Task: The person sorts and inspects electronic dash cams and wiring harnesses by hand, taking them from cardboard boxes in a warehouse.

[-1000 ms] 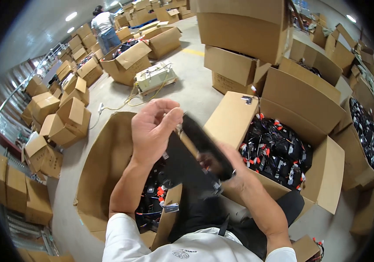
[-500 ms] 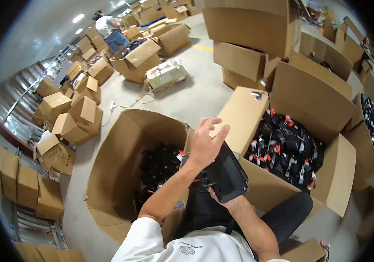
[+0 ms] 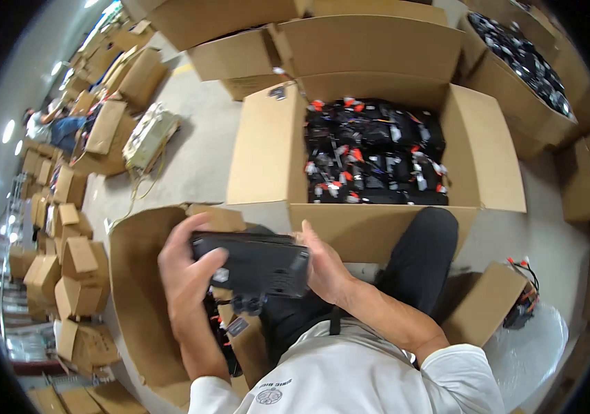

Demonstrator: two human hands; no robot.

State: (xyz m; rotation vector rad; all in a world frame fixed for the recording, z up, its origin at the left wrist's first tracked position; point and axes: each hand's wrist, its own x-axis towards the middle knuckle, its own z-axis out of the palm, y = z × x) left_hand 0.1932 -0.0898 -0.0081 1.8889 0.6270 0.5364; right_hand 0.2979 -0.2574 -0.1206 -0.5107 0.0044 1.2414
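Between my hands is a black, flat, rectangular device (image 3: pixel 257 264) with a small dark attachment hanging under its lower edge. My left hand (image 3: pixel 188 265) grips its left end, thumb across the top face. At the opposite end, my right hand (image 3: pixel 326 268) holds the right edge, its thumb pointing up and other fingers partly hidden behind. In front of me, an open carton (image 3: pixel 384 217) contains rows of black packs (image 3: pixel 371 165) with red and white connectors. Another open carton (image 3: pixel 140 290) stands to the left of my legs, its contents mostly hidden by my arm and the device.
On the right, a small carton (image 3: pixel 484 303) stands beside a dark wired part (image 3: pixel 522 307) and clear plastic wrap (image 3: pixel 533 352). A pale machine (image 3: pixel 151 138) with a cord rests on the floor. Another person (image 3: pixel 57 127) works among cartons at far left.
My view has swung right, toward the carton of packs. The device has turned level, and my left hand has moved from above it to its left end.
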